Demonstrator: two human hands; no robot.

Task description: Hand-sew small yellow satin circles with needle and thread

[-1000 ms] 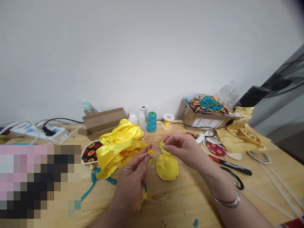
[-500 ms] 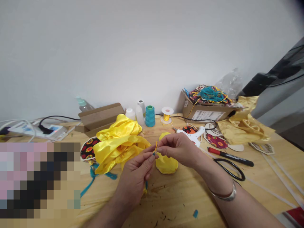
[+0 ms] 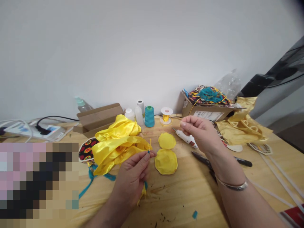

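Note:
My left hand [image 3: 134, 174] pinches a small tassel with yellow cord [image 3: 150, 144] standing above the fingertips and a blue wrap at the thumb. Below that palm hang the tassel's blue and yellow strands [image 3: 143, 190]. My right hand [image 3: 199, 131], wearing a silver bracelet [image 3: 234, 186] at the wrist, is raised with thumb and forefinger pressed together; what is between them is too fine to see. Two yellow fabric-covered pieces [image 3: 166, 162] lie between the hands. Bunched yellow satin [image 3: 118, 145] rests beyond my left hand.
A glue gun [image 3: 186, 137] and dark scissors [image 3: 201, 158] lie partly behind my right arm. Along the wall stand a blue thread cone [image 3: 149, 117], a yellow cord spool [image 3: 166, 117] and a filled cardboard box [image 3: 206, 110]. Gold fabric [image 3: 244, 126] lies at right.
My right hand has moved away from the left, up and to the right. My left hand, still pinching the tassel, shifted slightly left. Both yellow pieces show fully now, and the scissors' blades are uncovered.

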